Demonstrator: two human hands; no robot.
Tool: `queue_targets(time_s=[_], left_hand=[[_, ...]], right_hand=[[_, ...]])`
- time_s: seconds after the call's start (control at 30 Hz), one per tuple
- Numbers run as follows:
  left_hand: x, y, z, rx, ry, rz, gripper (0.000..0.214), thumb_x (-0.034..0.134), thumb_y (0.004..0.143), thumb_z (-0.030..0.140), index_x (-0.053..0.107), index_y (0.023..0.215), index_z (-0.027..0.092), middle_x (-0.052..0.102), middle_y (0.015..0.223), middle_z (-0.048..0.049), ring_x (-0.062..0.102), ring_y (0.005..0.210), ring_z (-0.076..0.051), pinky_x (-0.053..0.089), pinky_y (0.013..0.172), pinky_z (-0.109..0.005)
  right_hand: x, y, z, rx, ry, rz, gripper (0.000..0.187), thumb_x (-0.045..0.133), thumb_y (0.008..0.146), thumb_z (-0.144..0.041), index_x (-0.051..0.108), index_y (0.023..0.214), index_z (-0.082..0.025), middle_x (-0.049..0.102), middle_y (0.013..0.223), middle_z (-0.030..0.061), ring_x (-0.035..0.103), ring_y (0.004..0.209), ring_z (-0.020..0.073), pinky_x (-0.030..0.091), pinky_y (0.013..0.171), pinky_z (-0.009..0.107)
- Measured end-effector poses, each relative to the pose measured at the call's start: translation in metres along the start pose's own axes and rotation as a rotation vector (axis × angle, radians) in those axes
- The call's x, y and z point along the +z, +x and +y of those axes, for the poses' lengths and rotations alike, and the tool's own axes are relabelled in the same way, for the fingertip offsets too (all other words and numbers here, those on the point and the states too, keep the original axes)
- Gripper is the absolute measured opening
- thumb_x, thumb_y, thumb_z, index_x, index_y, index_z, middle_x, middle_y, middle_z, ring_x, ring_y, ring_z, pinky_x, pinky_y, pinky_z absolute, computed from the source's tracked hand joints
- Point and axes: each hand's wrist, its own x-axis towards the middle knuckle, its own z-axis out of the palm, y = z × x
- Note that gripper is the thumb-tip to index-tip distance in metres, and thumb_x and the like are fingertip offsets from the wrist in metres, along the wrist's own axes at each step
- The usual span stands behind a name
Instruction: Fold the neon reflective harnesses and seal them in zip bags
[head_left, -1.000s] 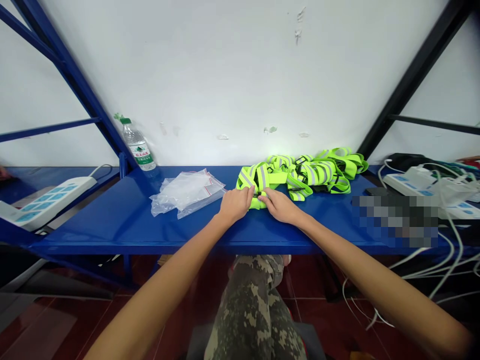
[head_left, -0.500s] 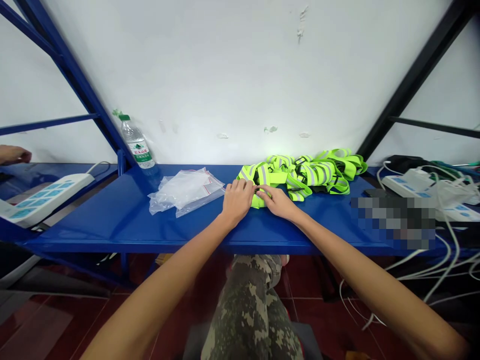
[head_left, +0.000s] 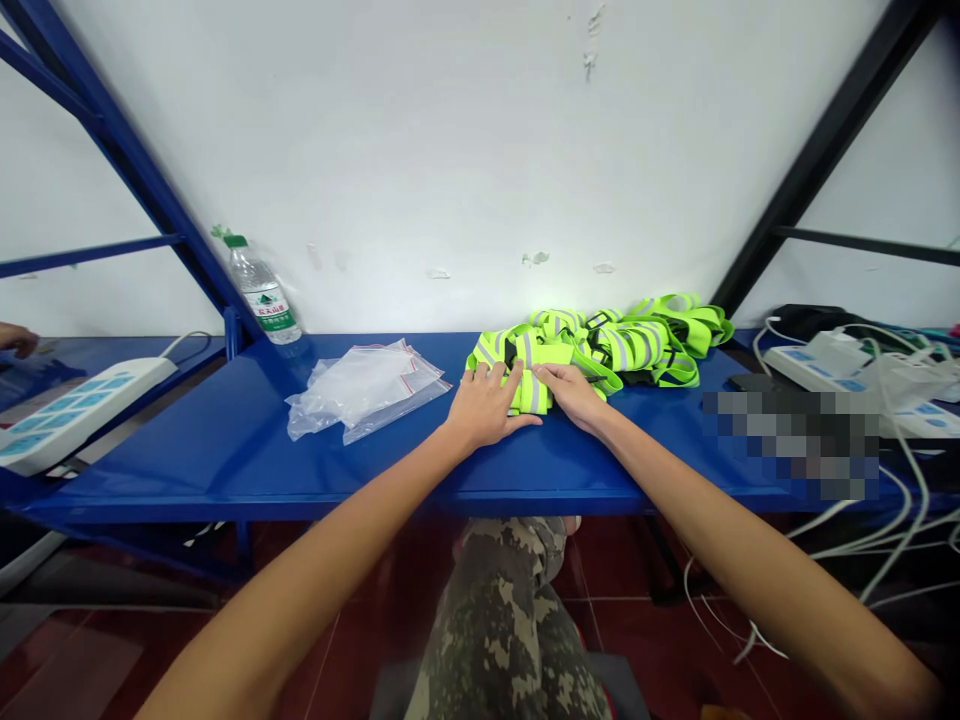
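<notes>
Neon-yellow elastic straps with grey reflective stripes and black buckles lie on the blue table. The nearest one, a reflective strap, is folded in flat layers under my hands. My left hand lies on its left side, fingers spread and pressing down, thumb stretched out to the right. At the strap's right edge, my right hand has thumb and fingers closed in a pinch on the band. The fingertips are partly hidden. Behind and to the right is a heap of similar reflective straps.
Clear zip bags lie in a pile left of my hands. A water bottle leans near the wall. Power strips stand at left and right, with white cables hanging down. Another person's hand shows at far left.
My left hand has opened from a closer grip and now lies flatter, thumb out. My right hand has shifted slightly right, and more of the folded strap shows between them.
</notes>
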Motion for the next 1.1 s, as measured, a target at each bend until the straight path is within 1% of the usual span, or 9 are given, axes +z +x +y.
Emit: queue_targets(time_s=[0.13, 0.23, 0.33, 0.4, 0.53, 0.63, 0.7, 0.87, 1.1], left_hand=[[0.001, 0.001, 0.0, -0.042, 0.022, 0.01, 0.081, 0.048, 0.088, 0.064, 0.034, 0.15, 0.014, 0.054, 0.13, -0.0201, 0.052, 0.111, -0.038, 0.043, 0.089, -0.047], [0.004, 0.0, -0.001, -0.079, 0.03, 0.01, 0.073, 0.048, 0.091, 0.055, 0.036, 0.149, 0.012, 0.057, 0.127, -0.0179, 0.056, 0.108, -0.035, 0.046, 0.086, -0.044], [0.007, 0.002, -0.003, -0.182, -0.018, 0.057, 0.073, 0.047, 0.092, 0.057, 0.037, 0.147, 0.01, 0.061, 0.124, -0.0176, 0.059, 0.107, -0.033, 0.049, 0.081, -0.04], [0.009, 0.003, -0.006, -0.283, -0.073, 0.121, 0.074, 0.048, 0.092, 0.059, 0.04, 0.145, 0.009, 0.063, 0.121, -0.0172, 0.062, 0.107, -0.032, 0.05, 0.08, -0.037], [0.011, 0.004, -0.01, -0.413, -0.175, 0.251, 0.071, 0.05, 0.091, 0.06, 0.045, 0.14, 0.008, 0.066, 0.118, -0.017, 0.065, 0.107, -0.03, 0.05, 0.082, -0.033], [0.011, 0.002, -0.011, -0.446, -0.234, 0.307, 0.066, 0.053, 0.091, 0.057, 0.048, 0.137, 0.01, 0.066, 0.121, -0.0169, 0.066, 0.108, -0.029, 0.05, 0.084, -0.032], [0.009, 0.001, -0.011, -0.458, -0.257, 0.321, 0.065, 0.054, 0.091, 0.057, 0.049, 0.136, 0.011, 0.066, 0.121, -0.0167, 0.065, 0.109, -0.029, 0.05, 0.085, -0.031], [0.008, -0.001, -0.011, -0.484, -0.294, 0.325, 0.063, 0.054, 0.091, 0.056, 0.049, 0.136, 0.012, 0.067, 0.12, -0.0157, 0.065, 0.111, -0.03, 0.051, 0.086, -0.034], [0.009, -0.001, -0.013, -0.495, -0.293, 0.324, 0.061, 0.052, 0.093, 0.056, 0.05, 0.135, 0.012, 0.067, 0.119, -0.0158, 0.064, 0.111, -0.03, 0.05, 0.088, -0.036]], right_hand=[[0.004, 0.0, -0.002, 0.069, 0.206, 0.001, 0.046, 0.075, 0.067, -0.061, 0.068, 0.077, -0.016, 0.069, 0.077, 0.0036, 0.062, 0.075, 0.0179, 0.049, 0.075, 0.032], [0.001, 0.001, -0.005, 0.095, 0.189, 0.067, 0.046, 0.068, 0.073, -0.063, 0.067, 0.074, -0.017, 0.068, 0.071, 0.0035, 0.062, 0.068, 0.0181, 0.05, 0.07, 0.033], [-0.006, 0.001, -0.011, -0.051, -0.165, 0.189, 0.045, 0.053, 0.087, -0.055, 0.061, 0.064, -0.018, 0.063, 0.062, 0.003, 0.058, 0.06, 0.018, 0.049, 0.064, 0.033], [-0.008, -0.001, -0.014, -0.25, -0.52, 0.153, 0.038, 0.048, 0.091, -0.043, 0.062, 0.066, -0.018, 0.065, 0.068, 0.0052, 0.061, 0.067, 0.0204, 0.049, 0.071, 0.035], [-0.004, -0.002, -0.018, -0.547, -1.019, -0.078, 0.032, 0.051, 0.09, -0.029, 0.066, 0.112, -0.013, 0.064, 0.124, 0.016, 0.057, 0.117, 0.0303, 0.043, 0.1, 0.042], [-0.001, 0.007, -0.018, -0.414, -1.193, -0.102, 0.061, 0.054, 0.09, -0.035, 0.043, 0.144, -0.01, 0.056, 0.138, 0.0199, 0.054, 0.122, 0.0342, 0.045, 0.097, 0.044], [-0.003, 0.015, -0.018, -0.279, -1.246, -0.098, 0.06, 0.051, 0.092, -0.037, 0.04, 0.147, -0.014, 0.064, 0.127, 0.0179, 0.06, 0.113, 0.0333, 0.048, 0.089, 0.041], [-0.022, 0.032, -0.021, -0.052, -1.351, 0.002, 0.036, 0.039, 0.094, -0.022, 0.067, 0.117, -0.019, 0.072, 0.111, 0.0141, 0.066, 0.103, 0.0305, 0.046, 0.08, 0.036], [-0.031, 0.023, -0.037, 0.146, -1.523, 0.013, 0.035, 0.039, 0.092, -0.013, 0.07, 0.106, -0.01, 0.07, 0.106, 0.0224, 0.064, 0.105, 0.0337, 0.047, 0.077, 0.037]])
